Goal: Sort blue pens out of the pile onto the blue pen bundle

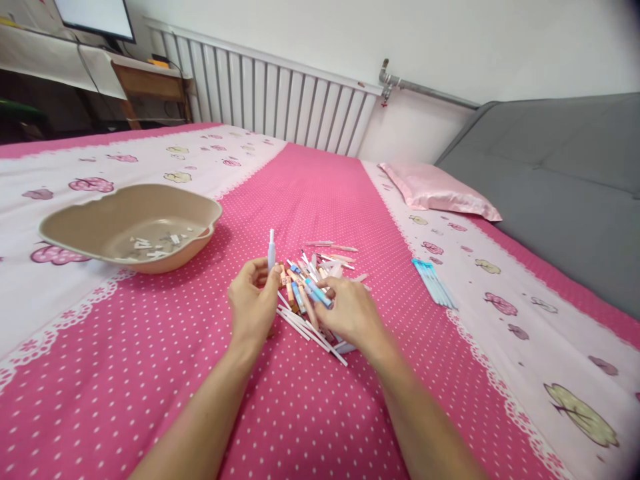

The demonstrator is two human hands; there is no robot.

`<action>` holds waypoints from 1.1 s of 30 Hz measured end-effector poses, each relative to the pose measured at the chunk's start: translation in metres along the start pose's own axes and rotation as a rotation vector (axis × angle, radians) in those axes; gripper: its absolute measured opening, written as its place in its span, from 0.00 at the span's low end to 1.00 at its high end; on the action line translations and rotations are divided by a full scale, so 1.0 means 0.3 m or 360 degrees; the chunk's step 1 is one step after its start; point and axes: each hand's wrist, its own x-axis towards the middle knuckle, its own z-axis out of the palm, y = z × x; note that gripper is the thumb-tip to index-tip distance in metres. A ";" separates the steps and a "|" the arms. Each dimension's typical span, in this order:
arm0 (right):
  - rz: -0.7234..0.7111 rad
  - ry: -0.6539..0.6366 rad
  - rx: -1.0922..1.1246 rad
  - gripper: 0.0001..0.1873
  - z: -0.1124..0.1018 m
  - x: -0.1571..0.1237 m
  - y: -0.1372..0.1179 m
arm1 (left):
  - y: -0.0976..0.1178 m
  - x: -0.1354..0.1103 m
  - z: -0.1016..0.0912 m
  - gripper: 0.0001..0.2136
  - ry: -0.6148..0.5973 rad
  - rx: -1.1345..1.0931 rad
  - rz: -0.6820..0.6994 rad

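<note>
While our left hand (253,303) pinches a pale lilac pen barrel (271,252) upright between thumb and fingers, our right hand (353,313) rests curled on a pile of pens (313,283), its fingers closing loosely around a blue piece (319,293) at the pile's near edge. The pile lies directly between and just beyond both hands on the pink dotted bedspread (300,193), a jumble of peach, blue and white barrels with thin white refill tubes (305,328) fanning out beneath our right palm. Off to the right of our right hand, well apart from the pile, a neat bundle of blue pens (434,283) lies side by side. Farther left of our left hand sits a beige scalloped basin (75,230) holding small white bits. Beyond, a pink pillow (437,190), grey headboard (560,173) and white radiator (270,100).
</note>
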 end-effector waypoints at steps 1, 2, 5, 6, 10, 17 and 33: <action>0.0025 0.0007 -0.0008 0.18 -0.006 0.007 0.013 | 0.000 0.001 0.001 0.13 -0.0004 -0.0005 -0.0002; 0.0038 0.0006 -0.0015 0.18 -0.009 0.013 0.025 | -0.001 0.001 0.002 0.13 -0.0009 -0.0008 -0.0005; 0.0054 -0.0020 -0.0056 0.18 -0.006 0.025 0.048 | -0.003 0.001 0.004 0.14 -0.0017 -0.0007 -0.0012; 0.0067 -0.0024 -0.0068 0.18 -0.003 0.027 0.052 | -0.004 0.000 0.004 0.14 -0.0016 -0.0006 -0.0012; 0.0085 -0.0026 -0.0045 0.18 0.008 0.032 0.058 | -0.008 -0.004 0.003 0.14 -0.0027 -0.0003 -0.0001; 0.0131 -0.0008 0.0066 0.15 0.001 0.037 0.073 | -0.005 -0.002 0.001 0.13 -0.0066 0.0085 0.0023; 0.0366 0.0183 0.2338 0.19 -0.017 0.067 0.056 | 0.009 -0.029 0.016 0.08 -0.0543 0.0308 0.0263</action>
